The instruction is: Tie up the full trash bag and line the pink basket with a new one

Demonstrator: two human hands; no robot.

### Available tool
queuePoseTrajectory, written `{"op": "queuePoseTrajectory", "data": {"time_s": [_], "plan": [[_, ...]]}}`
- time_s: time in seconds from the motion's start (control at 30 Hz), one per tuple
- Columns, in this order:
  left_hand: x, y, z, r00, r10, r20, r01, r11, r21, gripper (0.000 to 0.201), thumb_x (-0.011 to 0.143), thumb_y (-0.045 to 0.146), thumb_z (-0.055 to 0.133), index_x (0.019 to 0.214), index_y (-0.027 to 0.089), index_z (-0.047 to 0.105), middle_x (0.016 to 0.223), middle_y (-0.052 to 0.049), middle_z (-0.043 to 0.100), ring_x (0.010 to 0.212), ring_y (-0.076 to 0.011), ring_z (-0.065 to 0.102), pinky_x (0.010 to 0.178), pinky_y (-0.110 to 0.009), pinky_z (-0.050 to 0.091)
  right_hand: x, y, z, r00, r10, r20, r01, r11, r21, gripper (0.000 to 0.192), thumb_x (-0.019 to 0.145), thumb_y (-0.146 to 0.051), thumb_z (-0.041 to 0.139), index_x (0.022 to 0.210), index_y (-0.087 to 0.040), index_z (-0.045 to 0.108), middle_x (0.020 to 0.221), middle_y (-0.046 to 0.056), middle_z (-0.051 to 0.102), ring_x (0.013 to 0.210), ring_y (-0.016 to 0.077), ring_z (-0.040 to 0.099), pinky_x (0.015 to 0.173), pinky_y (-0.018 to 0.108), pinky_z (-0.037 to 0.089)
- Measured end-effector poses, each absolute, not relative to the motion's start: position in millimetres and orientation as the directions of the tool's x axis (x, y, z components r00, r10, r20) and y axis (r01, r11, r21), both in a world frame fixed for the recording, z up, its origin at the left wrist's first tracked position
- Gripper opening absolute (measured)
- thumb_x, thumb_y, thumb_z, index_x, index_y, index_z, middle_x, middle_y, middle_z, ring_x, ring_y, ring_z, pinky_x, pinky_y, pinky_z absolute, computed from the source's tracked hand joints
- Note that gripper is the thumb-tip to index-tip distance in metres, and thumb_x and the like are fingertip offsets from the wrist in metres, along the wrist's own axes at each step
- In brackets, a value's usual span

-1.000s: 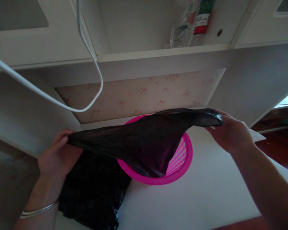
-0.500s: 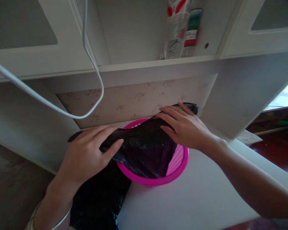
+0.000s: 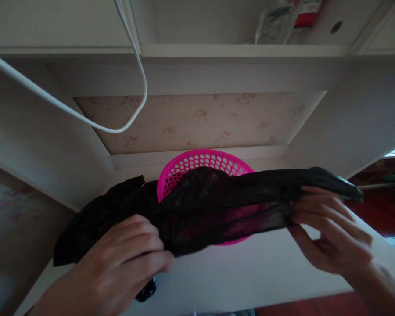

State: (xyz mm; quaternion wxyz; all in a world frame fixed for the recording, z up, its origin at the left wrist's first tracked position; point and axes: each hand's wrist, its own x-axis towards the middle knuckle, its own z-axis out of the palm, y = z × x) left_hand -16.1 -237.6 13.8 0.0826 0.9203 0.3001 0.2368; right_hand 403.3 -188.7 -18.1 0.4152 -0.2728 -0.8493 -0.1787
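Note:
A black plastic bag (image 3: 224, 193) is stretched sideways between my two hands, across the front of a pink basket (image 3: 164, 182) with a perforated wall. My left hand (image 3: 128, 259) is closed on the bag's near edge at the lower left. Pinched in my right hand (image 3: 332, 228) is the other end of the bag, to the right of the basket. The thin plastic lets some pink show through and hides much of the basket. More black plastic (image 3: 108, 215) lies bunched to the left, beyond my left hand.
The basket stands on a white surface (image 3: 197, 281) within a white cabinet frame, against a flowered back panel (image 3: 184, 120). A white cable (image 3: 115, 130) hangs in a loop at the upper left. A clear plastic container (image 3: 276, 24) stands on the shelf above.
My hands have moved apart and nearer to me, drawing the bag out of the basket's opening into a taut strip. Both hands have closed on it. The view has shifted.

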Motion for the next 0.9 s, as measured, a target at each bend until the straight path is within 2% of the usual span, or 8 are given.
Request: {"op": "queuePoseTrajectory", "data": {"time_s": [0.17, 0.33, 0.43, 0.53, 0.63, 0.73, 0.83, 0.9], "plan": [[-10.0, -243.5, -18.8, 0.792, 0.569, 0.221, 0.462, -0.795, 0.392, 0.044, 0.089, 0.003, 0.051, 0.118, 0.030, 0.071, 0.088, -0.002, 0.074, 0.079, -0.0200, 0.066, 0.083, -0.032, 0.057, 410.0, -206.6, -62.4, -0.649, 0.383, 0.657, 0.611, 0.778, 0.150, 0.023, 0.073, -0.012, 0.066, 0.088, -0.029, 0.065, 0.074, -0.001, 0.074, 0.064, 0.0216, 0.067, 0.079, 0.050, 0.056], [2.5, -231.0, -42.3, 0.749, 0.651, 0.123, 0.589, -0.740, 0.324, 0.045, 0.088, -0.002, 0.052, 0.112, 0.028, 0.075, 0.090, -0.002, 0.075, 0.083, -0.0194, 0.069, 0.079, -0.028, 0.057, 390.4, -196.3, -89.2, -0.666, 0.523, 0.531, 0.683, 0.715, 0.152, 0.015, 0.079, -0.012, 0.061, 0.079, -0.026, 0.063, 0.068, 0.001, 0.071, 0.066, 0.0223, 0.068, 0.096, 0.058, 0.050], [4.4, -220.2, -53.0, 0.704, 0.708, 0.052, 0.634, -0.660, 0.402, 0.036, 0.096, 0.006, 0.056, 0.114, 0.030, 0.077, 0.103, -0.001, 0.080, 0.092, -0.0198, 0.075, 0.085, -0.030, 0.058, 383.6, -187.8, -99.5, -0.653, 0.611, 0.448, 0.715, 0.692, 0.098, 0.017, 0.078, -0.009, 0.061, 0.076, -0.026, 0.064, 0.064, 0.000, 0.069, 0.067, 0.0234, 0.067, 0.111, 0.068, 0.040], [-1.6, -216.7, -64.9, 0.636, 0.771, 0.007, 0.648, -0.539, 0.538, 0.024, 0.101, 0.020, 0.060, 0.108, 0.031, 0.080, 0.106, 0.000, 0.082, 0.099, -0.0210, 0.076, 0.092, -0.033, 0.058, 387.3, -182.8, -104.0, -0.613, 0.627, 0.481, 0.713, 0.701, -0.006, 0.018, 0.078, -0.009, 0.062, 0.079, -0.027, 0.065, 0.071, 0.000, 0.071, 0.076, 0.0256, 0.069, 0.120, 0.074, 0.026], [-12.4, -221.3, -73.8, 0.455, 0.890, 0.012, 0.644, -0.338, 0.686, 0.018, 0.100, 0.034, 0.062, 0.100, 0.028, 0.079, 0.099, -0.002, 0.081, 0.093, -0.0210, 0.075, 0.083, -0.030, 0.060, 399.0, -178.1, -103.0, -0.477, 0.615, 0.628, 0.688, 0.706, -0.168, 0.020, 0.080, -0.010, 0.062, 0.084, -0.029, 0.063, 0.070, -0.002, 0.064, 0.074, 0.0242, 0.067, 0.122, 0.071, 0.030], [-18.9, -222.7, -76.1, 0.151, 0.976, 0.157, 0.450, -0.210, 0.868, 0.017, 0.097, 0.042, 0.066, 0.101, 0.025, 0.067, 0.091, -0.003, 0.076, 0.085, -0.0192, 0.073, 0.076, -0.029, 0.060, 410.5, -169.7, -100.5, -0.257, 0.607, 0.752, 0.691, 0.660, -0.296, 0.019, 0.083, -0.011, 0.063, 0.084, -0.030, 0.060, 0.069, -0.004, 0.058, 0.065, 0.0207, 0.061, 0.120, 0.068, 0.038], [-18.4, -213.5, -72.1, -0.084, 0.968, 0.237, 0.291, -0.203, 0.935, 0.036, 0.094, 0.042, 0.071, 0.122, 0.028, 0.053, 0.090, 0.001, 0.071, 0.080, -0.0172, 0.071, 0.075, -0.030, 0.060, 414.8, -157.6, -98.4, -0.057, 0.630, 0.774, 0.725, 0.559, -0.401, 0.013, 0.088, -0.018, 0.066, 0.096, -0.029, 0.065, 0.093, 0.003, 0.070, 0.086, 0.0259, 0.070, 0.114, 0.064, 0.047], [-17.5, -203.8, -66.7, -0.064, 0.974, 0.217, 0.370, -0.179, 0.912, 0.033, 0.094, 0.043, 0.071, 0.120, 0.027, 0.058, 0.091, 0.000, 0.071, 0.083, -0.0186, 0.071, 0.075, -0.030, 0.058, 413.1, -148.4, -95.1, 0.064, 0.660, 0.748, 0.723, 0.486, -0.491, 0.013, 0.091, -0.026, 0.068, 0.104, -0.028, 0.068, 0.110, 0.008, 0.073, 0.108, 0.0319, 0.070, 0.109, 0.061, 0.051]]}}
